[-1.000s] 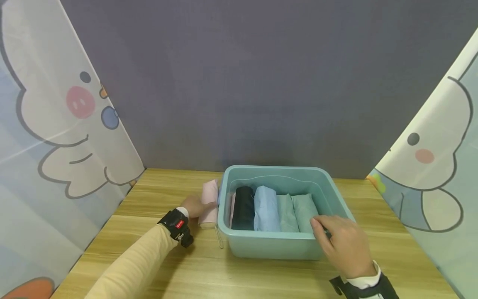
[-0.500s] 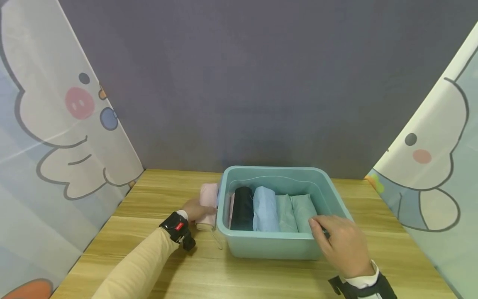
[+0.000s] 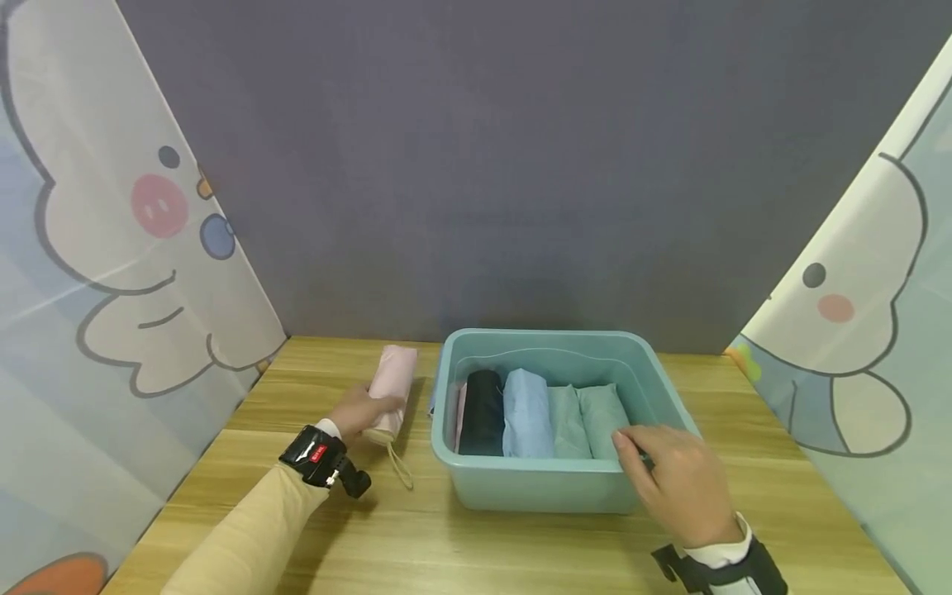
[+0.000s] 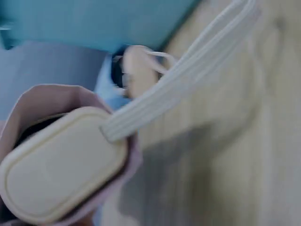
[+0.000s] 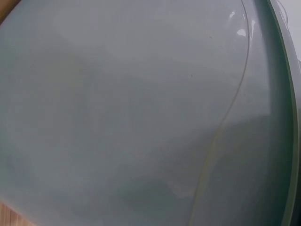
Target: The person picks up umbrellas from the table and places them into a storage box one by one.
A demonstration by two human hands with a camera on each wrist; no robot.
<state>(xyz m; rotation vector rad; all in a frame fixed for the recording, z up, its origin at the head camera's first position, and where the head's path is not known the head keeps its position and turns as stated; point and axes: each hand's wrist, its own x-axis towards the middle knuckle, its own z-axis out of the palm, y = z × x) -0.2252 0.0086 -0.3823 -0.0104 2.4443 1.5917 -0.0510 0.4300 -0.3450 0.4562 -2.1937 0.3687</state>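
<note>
My left hand [image 3: 362, 411] grips a compact umbrella [image 3: 392, 384] in a pink sleeve, held low over the table left of the bin. Its oval cream handle end [image 4: 63, 162] fills the lower left of the left wrist view, with a pale wrist strap [image 4: 174, 80] looped from it. My right hand [image 3: 673, 479] holds the front right corner of a teal plastic bin [image 3: 546, 487]; its farther fingers are hidden. Inside stand a black roll [image 3: 482, 413], a light blue roll [image 3: 528, 413], two green rolls [image 3: 604, 413] and a sliver of pink at the left wall.
Against the bin's left side lies a blue item [image 3: 435, 388], mostly hidden; the left wrist view shows its beige end [image 4: 140, 70] with a strap. A grey panel [image 3: 476, 165] rises behind the wooden table [image 3: 521, 554]. Cartoon-printed sheets flank both sides.
My left hand has drawn the pink umbrella leftward from the bin's side, tilting it and uncovering a little of the blue item. The right hand has stayed at the bin's corner.
</note>
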